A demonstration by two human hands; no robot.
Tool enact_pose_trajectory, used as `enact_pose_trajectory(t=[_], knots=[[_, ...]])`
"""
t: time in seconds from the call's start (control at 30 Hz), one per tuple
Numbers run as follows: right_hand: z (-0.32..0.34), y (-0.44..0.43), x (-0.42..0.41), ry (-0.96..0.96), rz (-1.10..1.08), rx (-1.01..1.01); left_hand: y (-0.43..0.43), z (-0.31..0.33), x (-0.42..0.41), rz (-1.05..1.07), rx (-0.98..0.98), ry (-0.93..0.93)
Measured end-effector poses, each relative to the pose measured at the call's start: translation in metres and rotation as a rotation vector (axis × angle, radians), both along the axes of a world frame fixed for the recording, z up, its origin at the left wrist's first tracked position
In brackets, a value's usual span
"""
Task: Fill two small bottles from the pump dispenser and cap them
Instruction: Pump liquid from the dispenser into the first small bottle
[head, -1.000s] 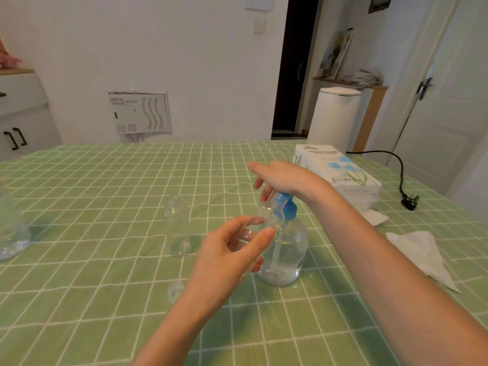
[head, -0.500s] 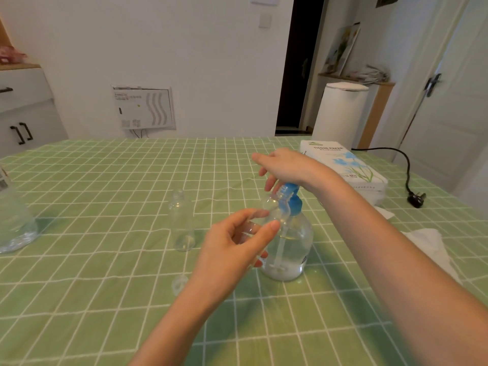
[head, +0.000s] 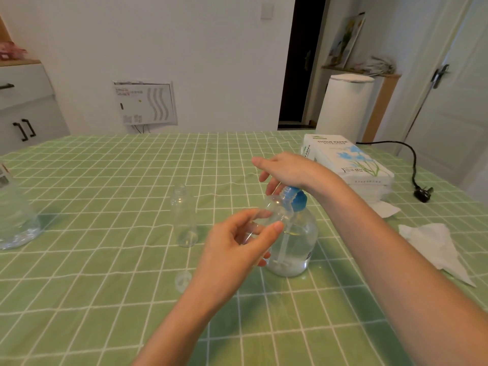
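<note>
A clear pump dispenser (head: 295, 241) with a blue pump head (head: 297, 199) stands at the table's middle, holding clear liquid. My right hand (head: 287, 170) rests palm down on the pump head, fingers spread. My left hand (head: 237, 244) holds a small clear bottle (head: 276, 211) tilted, its mouth up at the blue nozzle. A second small clear bottle (head: 184, 215) stands uncapped and upright to the left. A small clear cap (head: 182, 280) lies on the cloth in front of it.
The green checked tablecloth (head: 105, 299) covers the table. A tissue pack (head: 346, 162) lies at the right, a crumpled tissue (head: 435, 247) nearer. A black plug and cable (head: 422, 192) sit far right. A large clear bottle (head: 13, 220) stands at the left edge.
Both hands, the small bottle and the dispenser keep the same pose; only the head camera has shifted slightly. The pump head stays under my right palm.
</note>
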State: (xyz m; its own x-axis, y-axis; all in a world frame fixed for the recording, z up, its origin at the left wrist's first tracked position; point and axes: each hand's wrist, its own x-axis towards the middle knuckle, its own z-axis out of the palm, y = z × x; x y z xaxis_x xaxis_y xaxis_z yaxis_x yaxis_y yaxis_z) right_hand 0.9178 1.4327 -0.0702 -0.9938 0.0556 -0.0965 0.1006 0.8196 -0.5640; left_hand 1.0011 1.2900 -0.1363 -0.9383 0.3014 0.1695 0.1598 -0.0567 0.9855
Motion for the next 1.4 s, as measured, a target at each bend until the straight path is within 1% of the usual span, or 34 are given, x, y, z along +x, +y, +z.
enact_pose_trajectory(t=[0.3,0.63,0.8,0.97,1.23,1.4], knots=[[0.017,-0.001,-0.001,-0.001,0.002,0.019,0.001,0.007,0.001,0.005,-0.003,0.026],[0.014,0.0,0.001,-0.001,-0.007,0.034,0.001,0.009,0.004,-0.013,0.015,0.03],[0.006,-0.001,0.002,-0.013,-0.008,0.06,0.001,0.005,0.003,-0.009,0.023,-0.01],[0.003,-0.001,0.001,-0.021,-0.002,0.077,0.001,0.001,0.001,0.003,-0.003,-0.011],[0.018,-0.001,0.001,0.032,-0.013,0.08,0.002,0.008,0.001,-0.003,-0.005,0.015],[0.016,-0.003,0.001,0.008,-0.001,0.081,0.001,0.01,0.002,0.011,0.005,0.013]])
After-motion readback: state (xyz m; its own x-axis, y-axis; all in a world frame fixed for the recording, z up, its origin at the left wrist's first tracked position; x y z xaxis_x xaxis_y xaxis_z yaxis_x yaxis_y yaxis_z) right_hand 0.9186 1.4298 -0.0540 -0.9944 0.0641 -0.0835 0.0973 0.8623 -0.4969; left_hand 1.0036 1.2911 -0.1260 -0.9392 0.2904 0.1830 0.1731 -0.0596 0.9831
